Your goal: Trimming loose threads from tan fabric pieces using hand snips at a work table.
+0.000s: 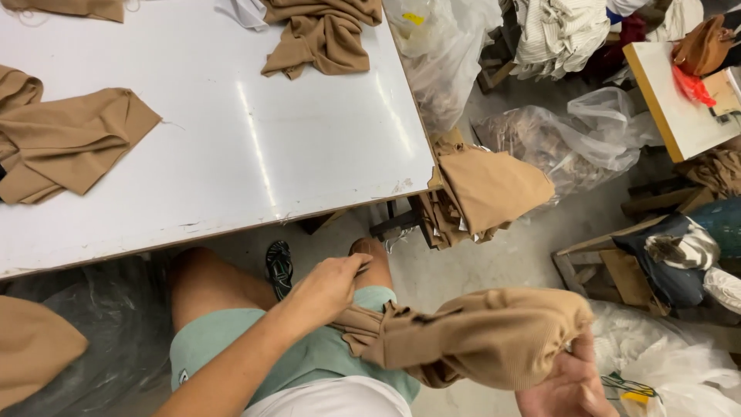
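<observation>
Far left, I see tan fabric pieces (pixel 65 143) lying on the white table (pixel 255 147), with another crumpled tan piece (pixel 320 35) at its top edge. A further tan scrap (pixel 35 347) sits low at the left edge, over dark plastic.

Centre: I note the left hand (pixel 328 289) closed over one bunched end of a tan garment (pixel 478 336), just above the knee; something thin and dark shows at the fingers, too small for me to tell what. The person sits in green shorts (pixel 309 355), a sandal (pixel 279 266) on the floor beneath the table.

Right of centre: the garment stretches from the left hand across to the right hand (pixel 567 382), which cups and grips its bulky end from below. More tan pieces (pixel 482 189) hang off the table corner. Clear plastic bags (pixel 571 135) of fabric lie beyond, well apart from the hands.
</observation>
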